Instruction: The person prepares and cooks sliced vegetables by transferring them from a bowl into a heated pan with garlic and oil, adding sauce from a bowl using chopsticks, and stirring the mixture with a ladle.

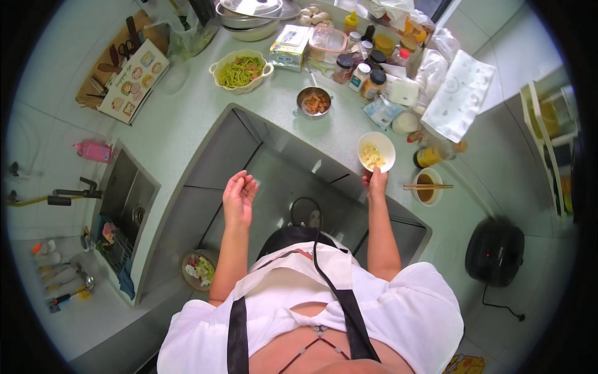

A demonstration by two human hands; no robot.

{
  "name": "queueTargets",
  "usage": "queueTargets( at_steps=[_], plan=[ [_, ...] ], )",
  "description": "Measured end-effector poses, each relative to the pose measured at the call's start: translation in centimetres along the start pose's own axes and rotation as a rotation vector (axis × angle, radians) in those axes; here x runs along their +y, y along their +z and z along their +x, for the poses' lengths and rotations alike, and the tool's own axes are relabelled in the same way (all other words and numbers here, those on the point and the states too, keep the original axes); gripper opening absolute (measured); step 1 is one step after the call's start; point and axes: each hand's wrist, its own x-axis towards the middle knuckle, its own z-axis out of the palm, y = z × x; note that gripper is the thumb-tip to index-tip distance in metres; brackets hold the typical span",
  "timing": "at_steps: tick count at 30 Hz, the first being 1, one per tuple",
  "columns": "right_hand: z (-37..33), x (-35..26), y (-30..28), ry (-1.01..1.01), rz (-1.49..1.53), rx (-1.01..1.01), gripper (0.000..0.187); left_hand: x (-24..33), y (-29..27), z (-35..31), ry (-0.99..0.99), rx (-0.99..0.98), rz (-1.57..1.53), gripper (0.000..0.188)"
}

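Note:
My right hand (375, 181) grips the near rim of a small white bowl (387, 144) that holds pale yellow minced bits, possibly garlic. The bowl is at the counter's front edge; whether it rests there I cannot tell. My left hand (239, 194) is raised over the floor, palm turned up, its fingers loosely bent and apart, with nothing seen in it. Right of the bowl, chopsticks (428, 187) lie across a cup of brown liquid (426, 196). A metal bowl (302, 108) of brown chopped pieces stands farther back.
A scalloped dish (215, 70) of green strips stands at the back left. Jars and bottles (360, 76) crowd the back right, near an oil bottle (428, 156). The sink (118, 187) is on the left, a black appliance (495, 252) on the right.

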Motion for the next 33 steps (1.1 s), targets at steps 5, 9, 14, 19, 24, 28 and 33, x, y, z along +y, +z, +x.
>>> queueTargets(
  at_steps=[5,9,14,19,24,28,33],
  plan=[
    [3.0,-0.2,1.4,0.028,0.105,0.002,0.028,0.8,-0.4,1.8,-0.024,0.077,0.034,0.016],
    [2.0,-1.5,2.8,0.055,0.236,0.042,0.033,1.5,-2.0,3.9,-0.076,0.043,0.029,0.017],
    [-3.1,-1.0,2.2,0.041,0.389,0.104,0.031,2.9,-1.5,7.0,-0.188,-0.115,0.101,0.016],
    [-16.6,2.4,2.2,-0.143,0.431,0.289,0.027,5.0,-3.7,9.6,-0.330,-0.278,0.280,0.020],
    [-28.0,6.7,1.3,-0.093,0.317,0.529,0.021,4.8,-2.6,7.8,-0.435,-0.448,0.354,0.018],
    [-35.0,9.1,-0.1,-0.220,0.331,0.617,0.020,3.1,-3.4,4.1,-0.479,-0.560,0.408,0.020],
    [-42.7,10.7,-3.0,-0.384,0.225,0.683,0.014,-0.2,-4.1,-2.3,-0.539,-0.756,0.477,0.022]
  ],
)
